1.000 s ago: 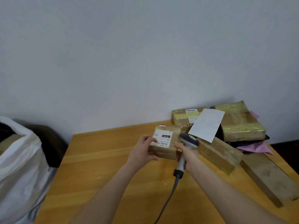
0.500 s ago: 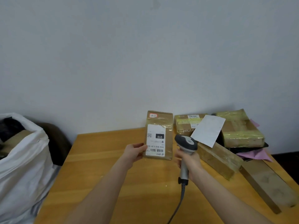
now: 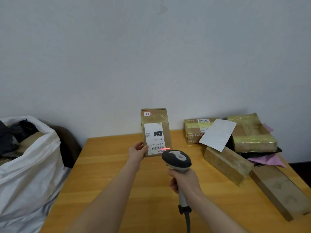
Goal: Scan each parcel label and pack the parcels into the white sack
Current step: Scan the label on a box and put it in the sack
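Observation:
My left hand (image 3: 138,151) grips the lower left corner of a brown cardboard parcel (image 3: 155,118), held upright above the table with its white label (image 3: 154,137) facing me. A red scan line falls on the label's lower right edge, by the barcode. My right hand (image 3: 184,183) is closed around the handle of a grey and black barcode scanner (image 3: 176,158), pointed at the label from just below it. The white sack (image 3: 28,179) stands open at the left, beside the table, with parcels and dark bags inside.
On the wooden table (image 3: 104,165) a pile of taped parcels (image 3: 250,132) fills the back right, with a white sheet (image 3: 218,134), a pink bag (image 3: 265,161) and two long parcels (image 3: 227,163) in front. A dark chair (image 3: 67,145) stands behind the sack.
My left hand lifted the parcel off the table and turned it upright, label towards me. My right hand drew the scanner back and aimed it; a red scan line now shows on the label.

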`<state>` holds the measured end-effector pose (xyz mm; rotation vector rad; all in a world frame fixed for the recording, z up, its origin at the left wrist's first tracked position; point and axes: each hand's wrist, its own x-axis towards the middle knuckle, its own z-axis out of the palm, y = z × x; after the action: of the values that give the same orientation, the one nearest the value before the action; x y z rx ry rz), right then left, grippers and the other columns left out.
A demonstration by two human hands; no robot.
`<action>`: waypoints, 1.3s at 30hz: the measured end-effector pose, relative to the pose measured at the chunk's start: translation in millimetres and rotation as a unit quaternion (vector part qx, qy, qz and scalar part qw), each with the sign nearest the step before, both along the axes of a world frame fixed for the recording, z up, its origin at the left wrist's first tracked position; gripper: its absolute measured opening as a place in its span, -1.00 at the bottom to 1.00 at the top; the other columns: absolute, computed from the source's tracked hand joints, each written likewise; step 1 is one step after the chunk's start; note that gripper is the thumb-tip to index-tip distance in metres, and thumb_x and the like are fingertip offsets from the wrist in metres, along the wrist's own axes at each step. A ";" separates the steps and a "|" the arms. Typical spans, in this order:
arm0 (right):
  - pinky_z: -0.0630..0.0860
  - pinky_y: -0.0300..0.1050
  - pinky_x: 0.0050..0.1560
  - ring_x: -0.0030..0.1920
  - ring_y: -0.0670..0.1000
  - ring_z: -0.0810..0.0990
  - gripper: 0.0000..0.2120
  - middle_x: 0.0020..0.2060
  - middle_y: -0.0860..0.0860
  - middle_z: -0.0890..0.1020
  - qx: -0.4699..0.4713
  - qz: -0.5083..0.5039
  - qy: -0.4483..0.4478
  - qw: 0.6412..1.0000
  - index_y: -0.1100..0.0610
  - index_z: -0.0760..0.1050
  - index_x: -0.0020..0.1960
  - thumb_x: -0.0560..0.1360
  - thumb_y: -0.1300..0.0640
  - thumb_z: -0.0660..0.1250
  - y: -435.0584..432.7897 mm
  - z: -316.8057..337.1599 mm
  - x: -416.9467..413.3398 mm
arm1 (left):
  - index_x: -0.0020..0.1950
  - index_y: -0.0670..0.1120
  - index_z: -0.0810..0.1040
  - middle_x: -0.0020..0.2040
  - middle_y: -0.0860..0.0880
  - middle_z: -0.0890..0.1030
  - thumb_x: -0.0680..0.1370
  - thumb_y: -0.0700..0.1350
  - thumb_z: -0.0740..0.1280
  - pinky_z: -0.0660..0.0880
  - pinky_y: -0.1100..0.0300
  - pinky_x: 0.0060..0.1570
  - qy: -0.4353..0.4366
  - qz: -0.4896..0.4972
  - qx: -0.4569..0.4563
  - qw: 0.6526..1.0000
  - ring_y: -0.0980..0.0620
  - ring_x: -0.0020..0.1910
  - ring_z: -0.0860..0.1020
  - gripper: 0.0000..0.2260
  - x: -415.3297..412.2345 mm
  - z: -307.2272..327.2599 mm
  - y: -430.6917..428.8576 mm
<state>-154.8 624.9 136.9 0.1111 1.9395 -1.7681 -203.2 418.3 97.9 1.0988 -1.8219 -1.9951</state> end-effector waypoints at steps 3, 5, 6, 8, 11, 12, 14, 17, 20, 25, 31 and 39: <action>0.44 -0.17 -0.43 -0.51 0.00 0.49 -0.85 -0.51 0.08 0.58 0.007 0.005 0.001 1.000 0.25 0.56 -0.28 0.45 0.23 0.40 0.9 2.5 4.3 | 0.35 -0.18 0.41 0.06 -0.12 0.62 0.54 -0.24 0.36 0.56 0.03 0.09 -0.002 0.002 -0.007 1.000 -0.08 0.02 0.61 -0.61 -0.5 -2.5 0.8; 0.43 -0.18 -0.45 -0.52 -0.01 0.48 -0.84 -0.51 0.08 0.57 0.012 0.008 0.002 1.000 0.25 0.56 -0.29 0.45 0.24 0.39 1.8 4.0 6.2 | 0.36 -0.19 0.41 0.09 -0.13 0.62 0.54 -0.24 0.36 0.56 0.02 0.11 -0.003 0.003 -0.013 1.000 -0.08 0.03 0.61 -0.61 -0.5 -3.8 0.6; 0.42 -0.19 -0.45 -0.52 -0.01 0.48 -0.84 -0.51 0.08 0.57 0.016 0.009 0.002 1.000 0.25 0.56 -0.29 0.44 0.24 0.39 2.2 4.8 7.2 | 0.36 -0.20 0.41 0.12 -0.14 0.61 0.54 -0.24 0.36 0.55 0.01 0.13 -0.003 0.003 -0.018 1.000 -0.09 0.05 0.61 -0.60 -0.5 -4.9 0.3; 0.43 -0.19 -0.44 -0.52 -0.01 0.47 -0.86 -0.50 0.08 0.56 0.020 0.008 -0.002 1.000 0.25 0.55 -0.28 0.43 0.24 0.40 3.0 5.8 8.5 | 0.36 -0.20 0.41 0.14 -0.14 0.60 0.54 -0.23 0.36 0.54 0.01 0.15 -0.001 0.001 -0.029 1.000 -0.09 0.07 0.59 -0.60 -1.3 -6.9 -0.2; 0.43 -0.19 -0.44 -0.52 -0.02 0.47 -0.88 -0.50 0.08 0.56 0.019 0.007 -0.004 1.000 0.24 0.55 -0.28 0.42 0.25 0.39 3.8 7.3 9.7 | 0.35 -0.20 0.42 0.11 -0.13 0.61 0.54 -0.23 0.36 0.53 -0.02 0.18 -0.001 0.006 -0.025 1.000 -0.08 0.05 0.60 -0.62 -3.3 -9.2 0.3; 0.43 -0.19 -0.44 -0.51 -0.02 0.47 -0.89 -0.50 0.08 0.56 0.019 0.008 -0.003 1.000 0.24 0.55 -0.27 0.42 0.25 0.39 3.5 7.9 10.0 | 0.35 -0.20 0.42 0.12 -0.13 0.61 0.54 -0.23 0.36 0.52 -0.03 0.18 -0.002 0.006 -0.024 1.000 -0.09 0.06 0.60 -0.62 -3.8 -9.5 0.6; 0.43 -0.20 -0.45 -0.51 -0.02 0.48 -0.90 -0.49 0.07 0.55 0.020 0.009 -0.003 1.000 0.25 0.56 -0.24 0.43 0.25 0.39 3.3 8.8 10.4 | 0.35 -0.20 0.41 0.15 -0.14 0.60 0.54 -0.22 0.36 0.52 -0.03 0.20 -0.004 0.004 -0.026 1.000 -0.10 0.09 0.59 -0.61 -4.6 -10.5 1.1; 0.43 -0.20 -0.45 -0.51 -0.01 0.47 -0.90 -0.49 0.07 0.55 0.018 0.008 -0.008 1.000 0.25 0.55 -0.25 0.43 0.26 0.39 3.5 10.1 10.5 | 0.35 -0.20 0.42 0.17 -0.15 0.60 0.54 -0.23 0.36 0.51 -0.03 0.20 -0.006 0.007 -0.027 1.000 -0.10 0.10 0.59 -0.62 -5.5 -10.6 0.9; 0.42 -0.20 -0.46 -0.52 -0.01 0.46 -0.89 -0.50 0.08 0.54 0.016 0.007 -0.007 1.000 0.25 0.54 -0.27 0.42 0.27 0.39 3.5 11.2 10.4 | 0.35 -0.20 0.42 0.16 -0.15 0.60 0.54 -0.23 0.36 0.54 0.04 0.13 -0.004 0.010 -0.025 1.000 -0.09 0.08 0.59 -0.62 -4.4 -11.0 0.4; 0.42 -0.19 -0.46 -0.51 -0.01 0.46 -0.89 -0.49 0.08 0.53 0.013 0.012 -0.012 1.000 0.26 0.54 -0.27 0.42 0.28 0.39 3.3 12.8 10.7 | 0.35 -0.20 0.41 0.15 -0.14 0.61 0.54 -0.23 0.36 0.56 0.06 0.08 -0.003 0.014 -0.027 1.000 -0.08 0.04 0.60 -0.61 -1.3 -10.7 -0.6; 0.41 -0.20 -0.48 -0.53 -0.02 0.45 -0.89 -0.51 0.07 0.53 0.011 0.026 -0.014 1.000 0.26 0.54 -0.27 0.43 0.28 0.39 3.2 13.9 12.4 | 0.37 -0.20 0.40 0.18 -0.15 0.59 0.54 -0.22 0.36 0.56 0.08 0.06 -0.004 0.025 -0.035 0.999 -0.07 0.05 0.59 -0.60 6.1 -8.2 -2.3; 0.47 -0.17 -0.39 -0.49 -0.03 0.51 -0.92 -0.50 0.04 0.58 -0.013 0.068 -0.001 0.998 0.23 0.56 -0.23 0.43 0.24 0.41 -3.5 15.9 10.4 | 0.35 -0.21 0.40 0.12 -0.11 0.60 0.55 -0.23 0.35 0.53 0.23 -0.20 0.006 0.061 -0.023 0.998 -0.02 -0.04 0.60 -0.62 30.3 2.1 -7.1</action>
<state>-144.4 621.4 152.8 -0.0271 1.8753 -1.7018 -172.8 411.3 100.0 1.1532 -1.7410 -1.8789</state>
